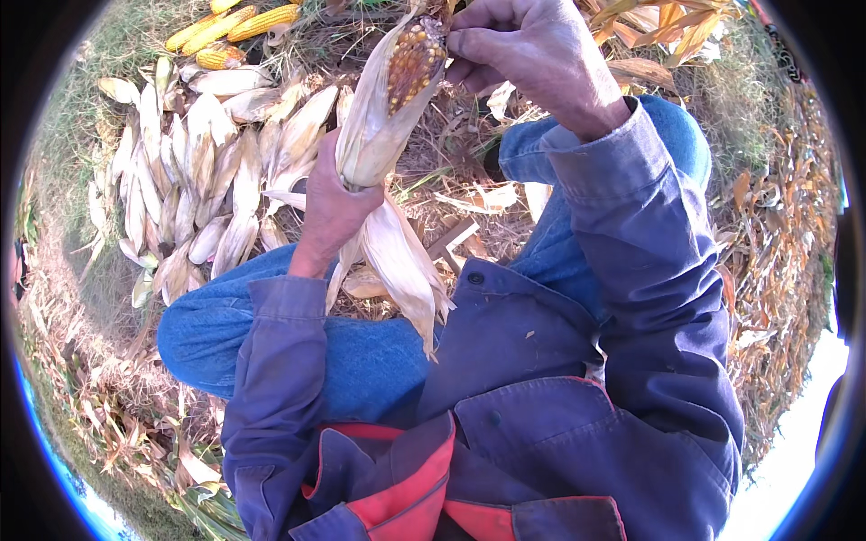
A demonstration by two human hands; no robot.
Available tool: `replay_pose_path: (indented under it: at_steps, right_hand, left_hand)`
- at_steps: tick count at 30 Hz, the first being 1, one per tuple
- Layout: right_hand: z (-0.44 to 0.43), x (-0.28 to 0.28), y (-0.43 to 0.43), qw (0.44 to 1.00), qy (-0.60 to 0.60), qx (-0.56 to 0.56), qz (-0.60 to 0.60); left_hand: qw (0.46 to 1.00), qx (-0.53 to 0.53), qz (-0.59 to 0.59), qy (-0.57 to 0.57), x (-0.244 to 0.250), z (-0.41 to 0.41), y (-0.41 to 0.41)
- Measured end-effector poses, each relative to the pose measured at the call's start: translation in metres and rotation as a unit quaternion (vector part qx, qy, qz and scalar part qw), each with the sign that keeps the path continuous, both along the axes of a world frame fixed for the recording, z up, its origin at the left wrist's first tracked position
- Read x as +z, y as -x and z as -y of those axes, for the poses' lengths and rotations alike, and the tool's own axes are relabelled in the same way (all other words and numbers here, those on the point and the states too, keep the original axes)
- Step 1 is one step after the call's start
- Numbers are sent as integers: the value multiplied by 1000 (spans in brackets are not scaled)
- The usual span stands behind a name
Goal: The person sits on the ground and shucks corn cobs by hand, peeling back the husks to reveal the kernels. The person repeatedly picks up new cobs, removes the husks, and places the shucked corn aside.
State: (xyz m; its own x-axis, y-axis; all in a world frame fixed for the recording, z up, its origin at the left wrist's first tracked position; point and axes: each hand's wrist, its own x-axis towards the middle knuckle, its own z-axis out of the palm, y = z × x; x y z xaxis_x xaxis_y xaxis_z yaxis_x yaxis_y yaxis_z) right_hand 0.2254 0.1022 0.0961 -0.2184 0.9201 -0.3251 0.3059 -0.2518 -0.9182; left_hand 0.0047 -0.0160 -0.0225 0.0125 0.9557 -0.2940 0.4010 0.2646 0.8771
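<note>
My left hand (338, 203) grips an ear of corn (414, 64) near its base. The ear stands tilted, tip away from me, its kernels showing between pale dry husks (372, 135); the kernels look dark and discoloured towards the tip. Loose husk leaves (399, 257) hang below the hand over my lap. My right hand (504, 51) is at the ear's tip, thumb and fingers pinched together; whether they hold a bit of husk or silk cannot be told.
At the left lies a pile of husk-covered ears (196, 169). Several bare yellow ears (230, 27) lie beyond it on the grass. Dry leaves (676, 27) cover the ground at the upper right. My bent legs in jeans (379, 358) frame the straw-strewn ground before me.
</note>
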Motion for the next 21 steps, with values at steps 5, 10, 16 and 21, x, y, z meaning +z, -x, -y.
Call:
replay_pose_path:
  at_steps: [5,10,16,21]
  right_hand:
    - [-3,-6,-5,995,-72,59,42]
    - [0,-17,0,997,-49,10,-52]
    - [-1,-27,8,990,23,-26,-133]
    - [11,-47,16,934,47,6,-354]
  left_hand:
    - [999,2,28,22,3,4,-2]
    - [996,6,70,53,0,7,-4]
    - [971,30,207,113,5,7,-9]
    - [953,47,273,124,2,9,-8]
